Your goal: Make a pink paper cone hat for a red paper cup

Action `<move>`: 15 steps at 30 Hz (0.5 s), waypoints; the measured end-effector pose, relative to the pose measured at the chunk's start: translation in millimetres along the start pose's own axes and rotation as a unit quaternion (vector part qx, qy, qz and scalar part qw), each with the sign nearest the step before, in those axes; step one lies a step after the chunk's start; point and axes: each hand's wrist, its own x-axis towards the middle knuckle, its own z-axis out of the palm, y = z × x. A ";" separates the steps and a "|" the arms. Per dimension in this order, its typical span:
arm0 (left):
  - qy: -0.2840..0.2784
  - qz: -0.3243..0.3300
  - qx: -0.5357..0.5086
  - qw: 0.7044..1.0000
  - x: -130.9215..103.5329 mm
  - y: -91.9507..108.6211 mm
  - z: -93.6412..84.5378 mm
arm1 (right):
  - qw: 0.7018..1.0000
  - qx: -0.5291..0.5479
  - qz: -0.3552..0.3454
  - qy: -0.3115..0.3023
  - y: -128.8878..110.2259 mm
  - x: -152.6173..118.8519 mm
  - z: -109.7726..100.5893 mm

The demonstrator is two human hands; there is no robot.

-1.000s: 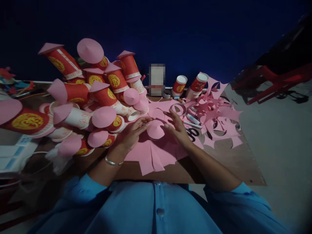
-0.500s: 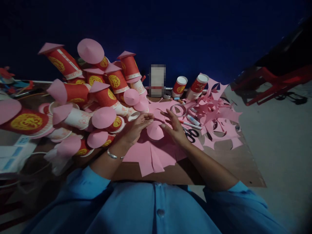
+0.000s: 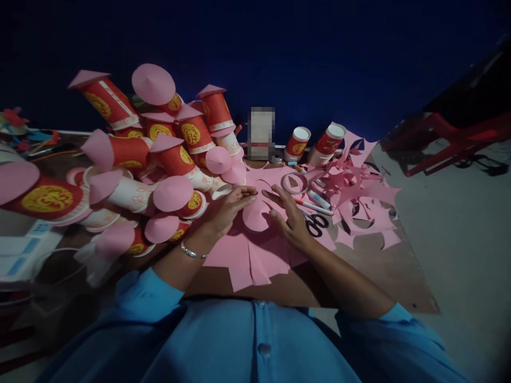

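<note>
A shallow pink paper cone point(image 3: 256, 217) lies on the sheets of pink paper point(image 3: 267, 255) in front of me. My left hand point(image 3: 233, 207) is at its upper left, fingers stretched out and the thumb close to the cone's edge. On the other side, my right hand point(image 3: 290, 218) is spread, its thumb near the cone's right edge. Neither hand is gripping it; whether a fingertip touches it I cannot tell. Black-handled scissors point(image 3: 316, 224) lie beside my right hand, with a marker point(image 3: 315, 207) and a roll of tape point(image 3: 294, 183) just beyond.
Red and white paper cups with pink cone tops point(image 3: 171, 159) are heaped on the left. Two uncapped cups point(image 3: 297, 144) stand at the back right, near pink paper offcuts point(image 3: 359, 186). A red chair point(image 3: 451, 141) stands right of the table point(image 3: 415, 287).
My right thumb has drawn slightly away from the cone, and the cone looks a little wider and flatter. The whole view has shifted slightly.
</note>
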 end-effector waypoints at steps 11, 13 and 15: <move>-0.010 0.002 -0.007 1.000 0.9 -1.0 3.7 | 0.968 -0.206 -0.143 -0.005 14.1 -6.9 -0.4; -0.008 0.004 -0.007 1.000 0.2 -0.4 3.9 | 0.957 -0.232 -0.172 0.003 12.1 -5.6 -0.8; -0.009 0.005 -0.014 1.000 -0.3 -0.3 4.0 | 0.949 -0.254 -0.189 0.008 9.4 -4.9 -1.2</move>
